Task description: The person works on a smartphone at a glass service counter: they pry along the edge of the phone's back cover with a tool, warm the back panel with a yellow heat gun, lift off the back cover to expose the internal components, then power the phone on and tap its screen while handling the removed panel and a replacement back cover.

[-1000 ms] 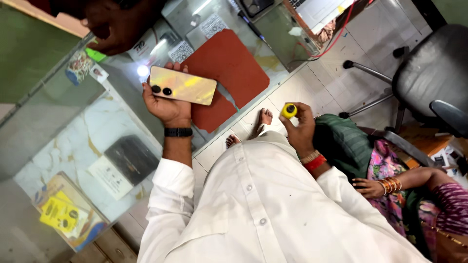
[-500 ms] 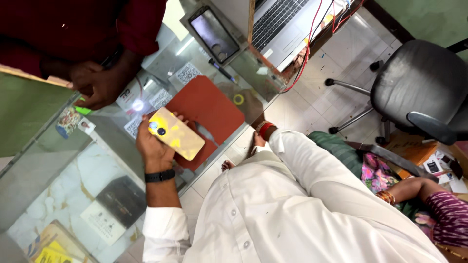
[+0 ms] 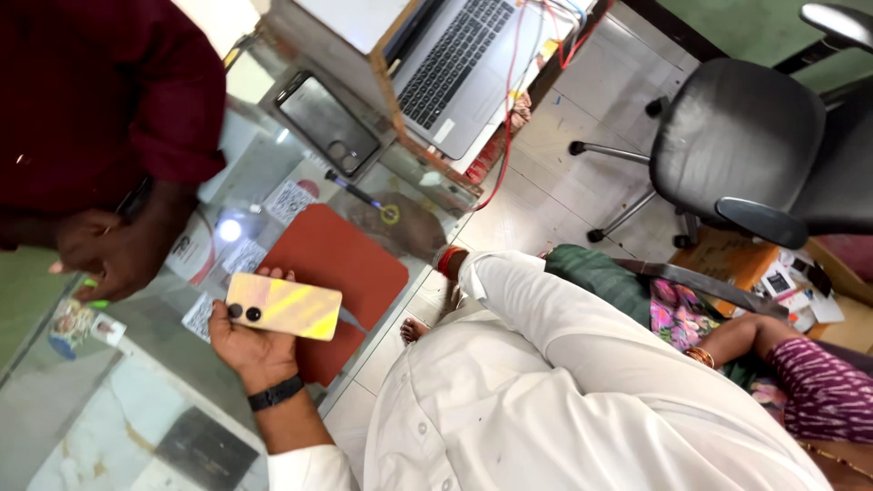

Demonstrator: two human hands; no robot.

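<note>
The left hand (image 3: 250, 345) holds a yellow phone (image 3: 284, 306) back side up, its fingers curled around the edges and the thumb along the near side, just above the glass counter (image 3: 109, 400) and beside a red mat (image 3: 336, 264). The right hand (image 3: 400, 223) reaches out over the far end of the mat near a small yellow ring (image 3: 390, 215); whether its fingers are spread or pinched cannot be told. Another person in a maroon sleeve (image 3: 136, 100) leans over the counter, near a laptop (image 3: 455, 64)
</note>
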